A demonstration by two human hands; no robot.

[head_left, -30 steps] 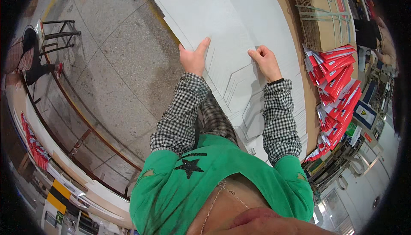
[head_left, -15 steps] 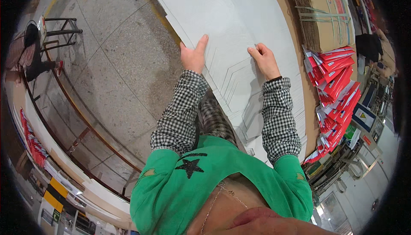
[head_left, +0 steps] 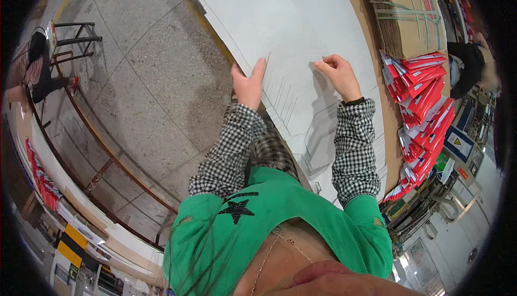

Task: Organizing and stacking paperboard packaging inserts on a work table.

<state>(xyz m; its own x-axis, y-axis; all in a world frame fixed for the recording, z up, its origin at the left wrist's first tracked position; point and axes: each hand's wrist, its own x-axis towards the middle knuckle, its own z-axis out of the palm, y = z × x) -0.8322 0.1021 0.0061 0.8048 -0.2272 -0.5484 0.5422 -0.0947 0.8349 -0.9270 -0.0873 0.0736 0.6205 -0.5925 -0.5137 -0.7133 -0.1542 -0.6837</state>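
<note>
Thin white sheets (head_left: 293, 21), overlapping with their edges fanned in thin lines, cover the table in front of me. My left hand (head_left: 249, 87) is at their left edge, thumb stretched over the top and forefinger apart from it, outside the edge. Its other fingers are mostly hidden. Over the right part of the sheets, my right hand (head_left: 342, 78) is closed with thumb and forefinger together, casting a shadow on the white surface. What lies between those fingertips, if anything, is too small to make out.
Fanned red-and-white packets (head_left: 425, 115) lie along the right side, below a strapped bundle of brown cardboard (head_left: 409, 18). Brown board (head_left: 392, 150) borders the sheets. On the left are concrete floor (head_left: 145, 75), a dark metal stool (head_left: 81, 40) and a seated person (head_left: 40, 70).
My left hand has slid slightly nearer to me and to the right along the edge. My right hand has shifted a little to the right.
</note>
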